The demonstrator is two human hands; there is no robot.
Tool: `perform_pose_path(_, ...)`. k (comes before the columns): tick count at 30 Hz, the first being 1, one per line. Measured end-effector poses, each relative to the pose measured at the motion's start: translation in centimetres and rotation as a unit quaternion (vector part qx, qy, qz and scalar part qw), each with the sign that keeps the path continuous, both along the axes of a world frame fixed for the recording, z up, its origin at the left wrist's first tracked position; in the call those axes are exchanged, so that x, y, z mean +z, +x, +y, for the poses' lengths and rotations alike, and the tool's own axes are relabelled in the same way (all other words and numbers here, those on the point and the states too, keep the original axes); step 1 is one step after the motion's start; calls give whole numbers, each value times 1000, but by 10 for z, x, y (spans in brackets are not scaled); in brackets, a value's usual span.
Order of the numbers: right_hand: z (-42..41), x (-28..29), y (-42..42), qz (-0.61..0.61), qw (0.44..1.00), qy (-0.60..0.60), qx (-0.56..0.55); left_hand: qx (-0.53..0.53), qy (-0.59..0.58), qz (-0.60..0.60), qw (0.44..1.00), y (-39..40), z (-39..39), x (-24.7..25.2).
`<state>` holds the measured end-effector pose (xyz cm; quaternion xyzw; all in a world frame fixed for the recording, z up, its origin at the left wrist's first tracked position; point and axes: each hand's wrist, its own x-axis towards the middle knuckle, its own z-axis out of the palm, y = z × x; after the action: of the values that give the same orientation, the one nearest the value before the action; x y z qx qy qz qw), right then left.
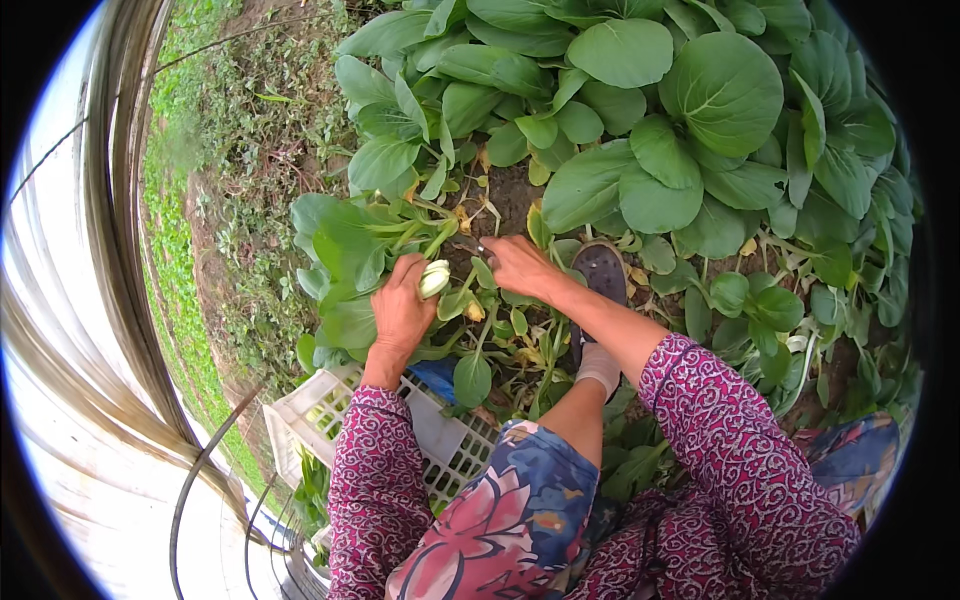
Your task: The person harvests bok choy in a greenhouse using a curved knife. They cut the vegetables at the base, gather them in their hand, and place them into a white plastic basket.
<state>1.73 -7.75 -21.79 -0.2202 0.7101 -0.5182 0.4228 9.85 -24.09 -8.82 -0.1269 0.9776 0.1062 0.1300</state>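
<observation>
My left hand (403,306) is closed around a cut head of leafy greens (349,259), its pale stem end (434,278) facing right between thumb and fingers. To the right, my right hand (517,264) grips a small knife (466,242), whose dark blade points left at the base of green stalks; the handle is mostly hidden in the fist. Small leafy plants and yellowed leaves (465,220) lie on the soil around both hands. Large broad-leaved greens (622,127) grow beyond them.
A white plastic crate (300,416) with greens stands below my left forearm, a blue item (437,377) beside it. My dark clog (600,274) rests among the plants right of my right hand. Plastic greenhouse sheeting (82,337) and curved poles (196,465) line the left side.
</observation>
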Motion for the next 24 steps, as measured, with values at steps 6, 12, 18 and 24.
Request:
perform_pose_path(6,48,40,-3,-306,922,-49,-234,-41,101,129,986,-1,13,34)
perform_pose_path(12,-11,38,-14,-481,849,-53,-210,-69,82,109,988,1,24,30)
perform_pose_path(18,0,38,3,-416,838,-91,-342,-103,25,73,992,12,31,33)
perform_pose_path(24,34,30,33,-330,841,-65,-424,-156,-6,37,987,-1,70,46)
